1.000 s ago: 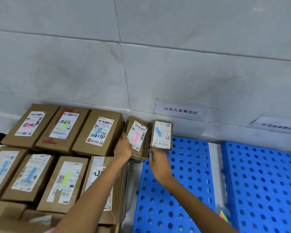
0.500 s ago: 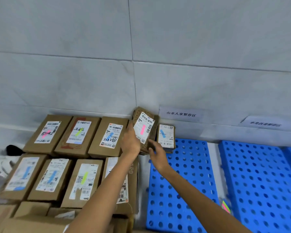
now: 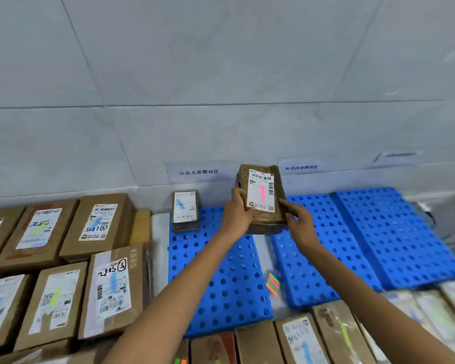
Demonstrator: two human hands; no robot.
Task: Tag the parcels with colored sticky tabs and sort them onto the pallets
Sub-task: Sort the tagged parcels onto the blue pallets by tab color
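Both your left hand [image 3: 237,216] and right hand [image 3: 298,224] are gripping the small brown pink-tabbed cardboard parcel [image 3: 262,195] between them. You are holding it over the blue perforated plastic pallets [image 3: 221,285] beneath your wrists.

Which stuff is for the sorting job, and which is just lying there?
For the job: pink-tabbed parcel, held by left hand and right hand; blue-tabbed parcel; blue pallets; sticky tab pad; tagged boxes.
Just there: wall signs; dark cord, far right.

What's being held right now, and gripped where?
The pink-tabbed parcel, in both hands: left hand grips its lower left edge, right hand its lower right edge.
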